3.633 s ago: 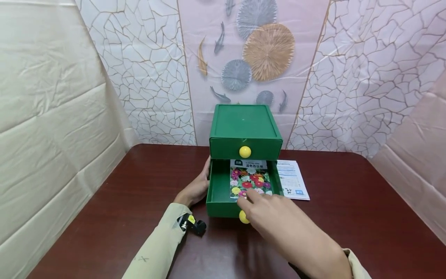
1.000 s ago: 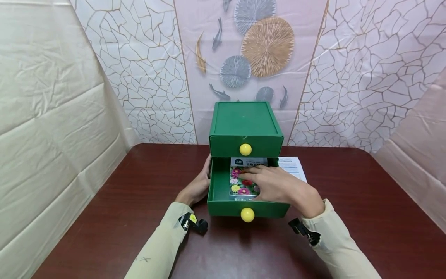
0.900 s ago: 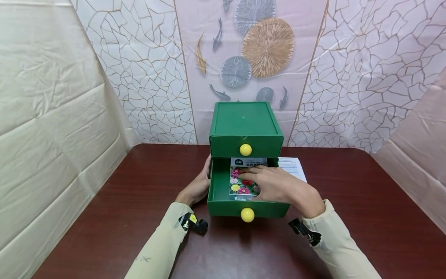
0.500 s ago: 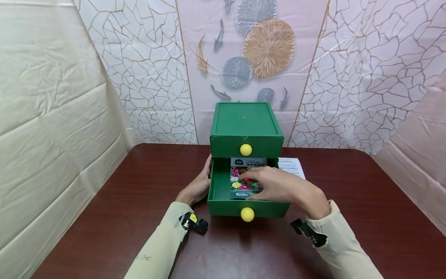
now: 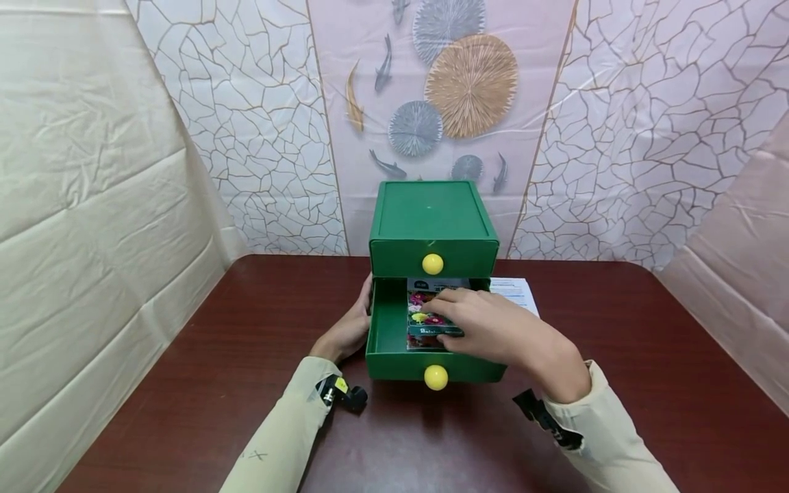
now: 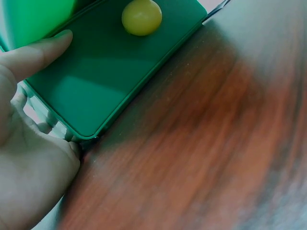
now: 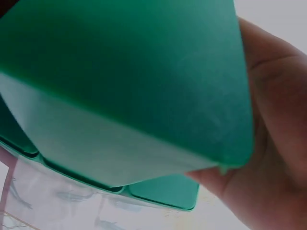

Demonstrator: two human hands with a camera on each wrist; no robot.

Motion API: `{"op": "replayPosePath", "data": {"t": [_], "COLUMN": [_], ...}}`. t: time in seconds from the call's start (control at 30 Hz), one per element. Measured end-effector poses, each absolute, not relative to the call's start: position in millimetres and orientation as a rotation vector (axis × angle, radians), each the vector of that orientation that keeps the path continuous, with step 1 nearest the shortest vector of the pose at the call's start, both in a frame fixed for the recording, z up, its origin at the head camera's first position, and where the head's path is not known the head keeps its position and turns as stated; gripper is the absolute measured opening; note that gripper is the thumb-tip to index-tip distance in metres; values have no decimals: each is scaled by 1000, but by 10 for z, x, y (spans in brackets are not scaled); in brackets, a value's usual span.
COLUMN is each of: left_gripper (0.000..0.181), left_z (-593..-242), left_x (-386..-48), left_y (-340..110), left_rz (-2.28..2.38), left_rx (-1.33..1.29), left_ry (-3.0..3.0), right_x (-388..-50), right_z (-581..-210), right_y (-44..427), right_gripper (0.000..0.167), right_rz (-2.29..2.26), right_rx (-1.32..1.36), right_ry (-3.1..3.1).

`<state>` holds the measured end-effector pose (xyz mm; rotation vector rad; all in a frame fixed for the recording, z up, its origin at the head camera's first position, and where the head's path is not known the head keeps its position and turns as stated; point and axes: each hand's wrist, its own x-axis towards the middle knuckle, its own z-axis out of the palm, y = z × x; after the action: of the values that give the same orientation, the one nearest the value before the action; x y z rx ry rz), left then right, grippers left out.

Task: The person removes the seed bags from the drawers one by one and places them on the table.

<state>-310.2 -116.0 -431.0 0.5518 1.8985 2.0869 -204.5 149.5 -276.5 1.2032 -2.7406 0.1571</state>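
Note:
A green cabinet (image 5: 431,213) with a pulled-out drawer (image 5: 388,366) stands on the table. Inside the drawer, my right hand (image 5: 493,325) pinches a flower seed packet (image 5: 421,307) between thumb and fingers. The packet's near end is raised, baring another flower-printed packet (image 5: 419,342) beneath. In the right wrist view, the drawer's green wall (image 7: 144,72) hides the fingertips. My left hand (image 5: 348,332) rests against the cabinet's left side with its fingers extended. In the left wrist view, its thumb (image 6: 41,55) lies across a green front panel (image 6: 96,81) with a yellow knob (image 6: 141,17).
The upper drawer (image 5: 401,259), with a yellow knob (image 5: 433,264), is pushed in above the open one. White printed papers (image 5: 516,293) lie at the cabinet's right, partly behind my right hand. A patterned cloth (image 5: 277,137) hangs behind the dark wooden table (image 5: 290,294).
My right hand has gone from near the lower knob into the drawer and onto the top packet. That packet's near edge has lifted and slid back. The left hand has stayed in place.

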Motion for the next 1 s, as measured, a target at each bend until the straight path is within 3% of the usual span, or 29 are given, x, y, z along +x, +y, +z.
{"op": "replayPosePath", "data": {"t": [0.37,0.57,0.83,1.0], "left_gripper": [104,104,104,103], "left_z": [-4328,-4315,-4299,-4300], "left_x": [-3096,-3108,-3099,-3093], "left_y": [-1169,-1155,-1141,-1146], "left_rz": [2085,2087,2080,2085], "left_rx": [525,553,529,515], "left_ry": [1912,1897,1918,1924], "right_x": [-1867,-1896,-1920,-1944], "right_z": [-2902,-2944,-2950,-2953], "right_y": [1253,1246,1291,1320], "right_gripper": [21,23,40,37], "right_rz": [-138,-132,-111,-93], "right_rx": [878,807,828,828], "right_ry": [-2443,-2451,-2516,-2543]}}
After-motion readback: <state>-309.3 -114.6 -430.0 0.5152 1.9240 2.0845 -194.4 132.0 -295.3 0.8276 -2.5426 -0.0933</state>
